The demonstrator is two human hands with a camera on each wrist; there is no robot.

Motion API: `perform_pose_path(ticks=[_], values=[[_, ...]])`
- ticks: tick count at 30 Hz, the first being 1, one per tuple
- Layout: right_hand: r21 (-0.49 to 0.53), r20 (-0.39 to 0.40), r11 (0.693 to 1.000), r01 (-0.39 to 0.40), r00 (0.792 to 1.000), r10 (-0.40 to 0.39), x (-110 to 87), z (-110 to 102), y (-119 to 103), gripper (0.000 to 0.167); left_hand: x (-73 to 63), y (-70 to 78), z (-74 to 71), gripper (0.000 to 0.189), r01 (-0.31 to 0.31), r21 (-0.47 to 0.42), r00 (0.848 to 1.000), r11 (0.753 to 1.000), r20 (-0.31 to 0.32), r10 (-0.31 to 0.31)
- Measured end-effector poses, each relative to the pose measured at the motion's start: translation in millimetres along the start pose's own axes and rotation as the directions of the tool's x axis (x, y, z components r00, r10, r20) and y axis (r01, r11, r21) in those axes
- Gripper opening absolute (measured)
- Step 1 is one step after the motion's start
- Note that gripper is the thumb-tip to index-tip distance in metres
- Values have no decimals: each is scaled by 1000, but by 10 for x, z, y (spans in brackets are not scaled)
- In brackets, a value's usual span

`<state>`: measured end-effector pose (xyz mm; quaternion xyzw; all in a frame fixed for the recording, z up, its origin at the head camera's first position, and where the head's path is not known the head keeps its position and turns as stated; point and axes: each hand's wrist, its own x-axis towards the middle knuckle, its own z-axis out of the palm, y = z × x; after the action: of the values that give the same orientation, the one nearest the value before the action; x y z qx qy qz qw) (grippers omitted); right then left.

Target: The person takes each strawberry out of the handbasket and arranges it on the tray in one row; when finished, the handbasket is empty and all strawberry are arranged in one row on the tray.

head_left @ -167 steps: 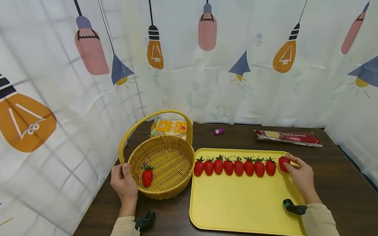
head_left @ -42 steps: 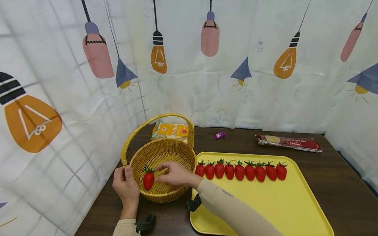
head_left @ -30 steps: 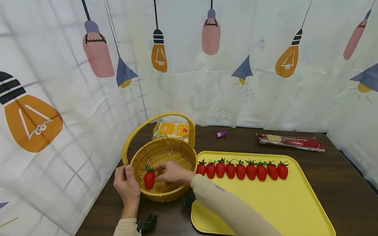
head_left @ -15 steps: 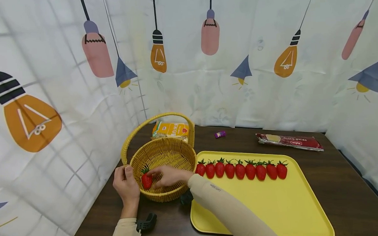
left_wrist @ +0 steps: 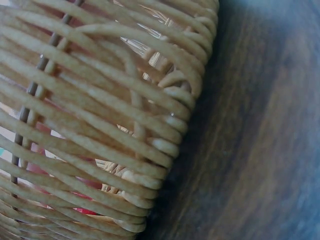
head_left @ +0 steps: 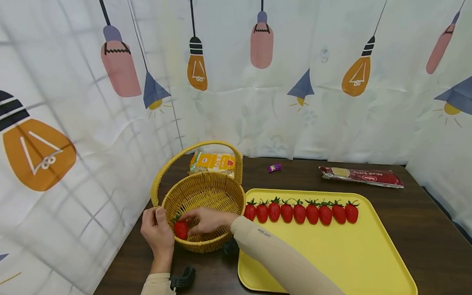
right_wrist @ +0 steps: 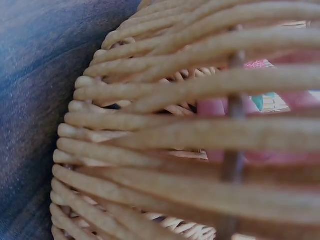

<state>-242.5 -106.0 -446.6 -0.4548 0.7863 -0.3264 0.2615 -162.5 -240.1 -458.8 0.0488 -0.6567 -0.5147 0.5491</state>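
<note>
A yellow wicker basket with a tall arched handle stands at the left of the table. My left hand grips it at the left, where the handle meets the rim. My right hand reaches inside, its fingers and thumb on a red strawberry by the left wall. To the right, a yellow tray bears a row of several strawberries along its far side. Both wrist views are filled by the woven basket wall; patches of red show through the gaps.
Behind the basket lies an orange-yellow snack packet. A small purple wrapped sweet and a long red packet lie along the back of the dark wooden table. A patterned curtain hangs behind.
My right hand has left the strawberry it held at the tray's right end and moved into the basket. There the strawberry has shifted slightly left with my fingers. The left hand stays put.
</note>
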Motion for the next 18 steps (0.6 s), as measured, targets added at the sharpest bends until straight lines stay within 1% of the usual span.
perform_pose_path(ticks=[2,7,11,14,16,18], values=[[9,7,1000,3,1000,-3,0,-3,-6,51,8,120,10,45,-4,-9,1000,1000,0,4],[29,30,1000,11,999,-11,-4,2,-19,50,5,127,9,43,-3,-6,1000,1000,2,3],[115,74,993,-2,997,-7,-3,8,-24,55,4,131,7,45,-1,-7,1000,1000,2,1],[206,98,978,-30,995,10,-3,9,-24,59,7,124,6,46,-2,-6,1000,1000,1,2],[233,106,972,-33,994,8,0,5,-25,59,8,116,7,47,-3,-5,1000,1000,2,3],[227,112,974,-16,994,-10,5,1,-24,57,9,111,6,47,-6,-4,1000,1000,-1,6]])
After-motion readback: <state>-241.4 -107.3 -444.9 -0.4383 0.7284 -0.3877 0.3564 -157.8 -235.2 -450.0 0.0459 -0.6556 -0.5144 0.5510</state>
